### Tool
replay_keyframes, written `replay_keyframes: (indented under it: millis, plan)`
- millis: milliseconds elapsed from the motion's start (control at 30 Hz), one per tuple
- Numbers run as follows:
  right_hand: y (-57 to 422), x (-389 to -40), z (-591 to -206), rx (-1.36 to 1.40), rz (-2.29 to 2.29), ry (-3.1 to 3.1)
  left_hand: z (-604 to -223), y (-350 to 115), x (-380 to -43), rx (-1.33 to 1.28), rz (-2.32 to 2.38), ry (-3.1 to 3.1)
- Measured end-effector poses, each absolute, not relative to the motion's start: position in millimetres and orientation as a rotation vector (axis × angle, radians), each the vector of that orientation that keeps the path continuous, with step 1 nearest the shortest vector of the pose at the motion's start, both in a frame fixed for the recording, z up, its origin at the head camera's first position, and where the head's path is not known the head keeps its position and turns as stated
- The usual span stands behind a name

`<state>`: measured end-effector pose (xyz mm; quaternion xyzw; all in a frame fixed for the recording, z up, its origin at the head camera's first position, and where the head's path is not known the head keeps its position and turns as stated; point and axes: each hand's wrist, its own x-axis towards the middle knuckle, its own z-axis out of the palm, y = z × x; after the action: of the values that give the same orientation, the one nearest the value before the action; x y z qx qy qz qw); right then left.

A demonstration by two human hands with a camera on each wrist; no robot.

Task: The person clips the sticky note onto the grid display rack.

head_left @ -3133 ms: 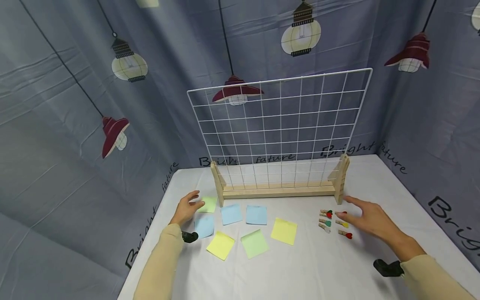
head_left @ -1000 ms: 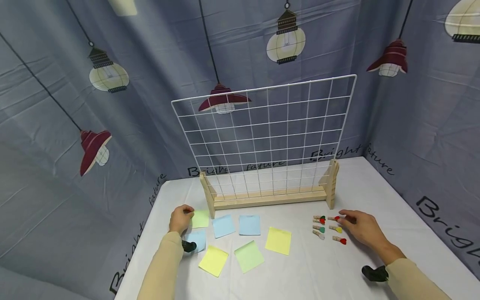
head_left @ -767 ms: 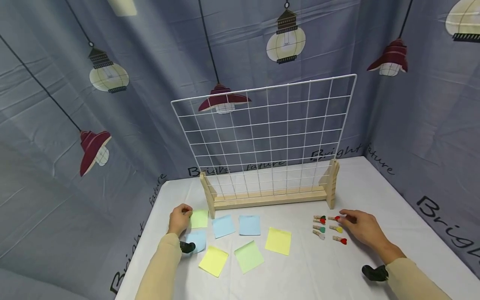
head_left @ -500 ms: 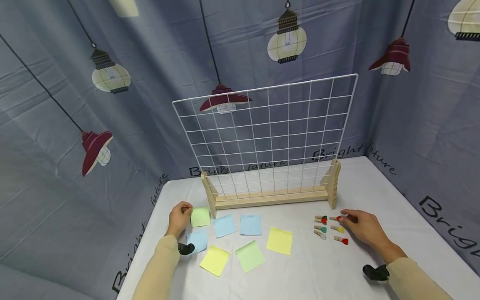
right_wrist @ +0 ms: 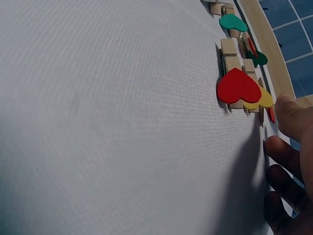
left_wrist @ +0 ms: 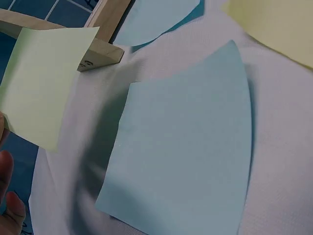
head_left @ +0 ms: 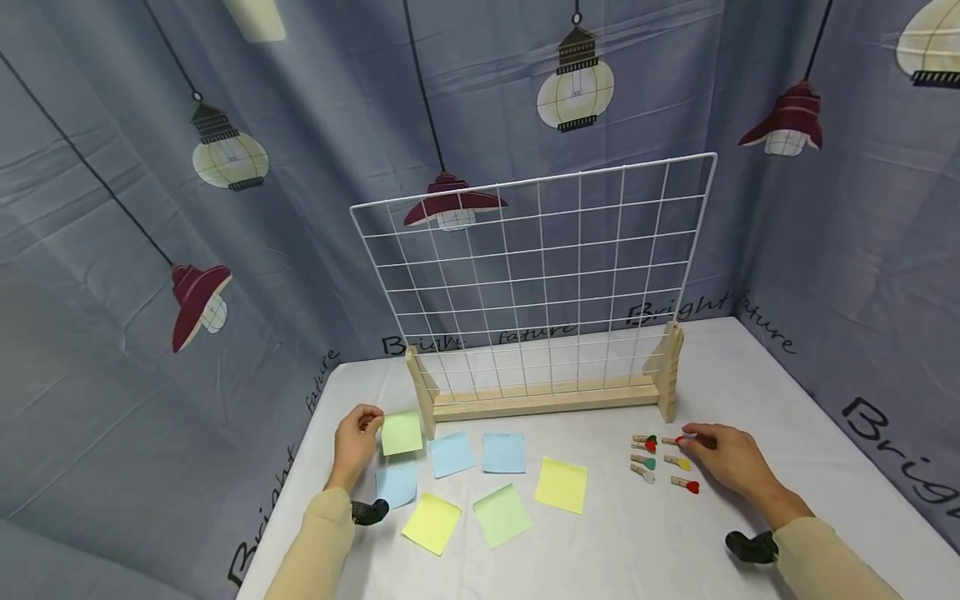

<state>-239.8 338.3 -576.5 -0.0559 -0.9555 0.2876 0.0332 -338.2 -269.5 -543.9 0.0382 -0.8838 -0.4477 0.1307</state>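
Note:
My left hand point(head_left: 355, 440) pinches a light green sticky note point(head_left: 402, 433) by its left edge. In the left wrist view the note point(left_wrist: 46, 83) hangs tilted above the cloth, apart from the blue sticky note point(left_wrist: 181, 147) lying below. My right hand point(head_left: 731, 457) is low over the table at the right, its fingers loosely bent. The fingertips are right at the heart of a red-heart clothespin point(head_left: 672, 440) in the back of the group. In the right wrist view a gap shows between thumb and fingers, and that clothespin's red heart point(right_wrist: 271, 114) lies just beyond the thumb.
Beside the right hand lie several mini clothespins with hearts, including a yellow one point(head_left: 678, 462) and a front red one point(head_left: 686, 484). Blue point(head_left: 503, 452), yellow point(head_left: 561, 484) and green point(head_left: 502, 516) notes are spread mid-table. A white wire grid point(head_left: 558, 250) stands in a wooden base point(head_left: 547, 402) behind.
The left hand has closed on the light green note and lifted its near side off the table. Earlier the right hand came down to the clothespins; it has since stayed there. The head view shifted.

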Motion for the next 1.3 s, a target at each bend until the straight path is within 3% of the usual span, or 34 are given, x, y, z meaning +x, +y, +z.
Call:
replay_keyframes:
  millis: [367,1300]
  plan:
    - [334,-242,-580,-0.136,0.859,-2.918,-527,-250,-324,0.036,-1.361,-2.500]
    - [329,-236,-585,-0.210,0.914,-2.824,-515,-212,-327,-0.130,-1.444,-2.441]
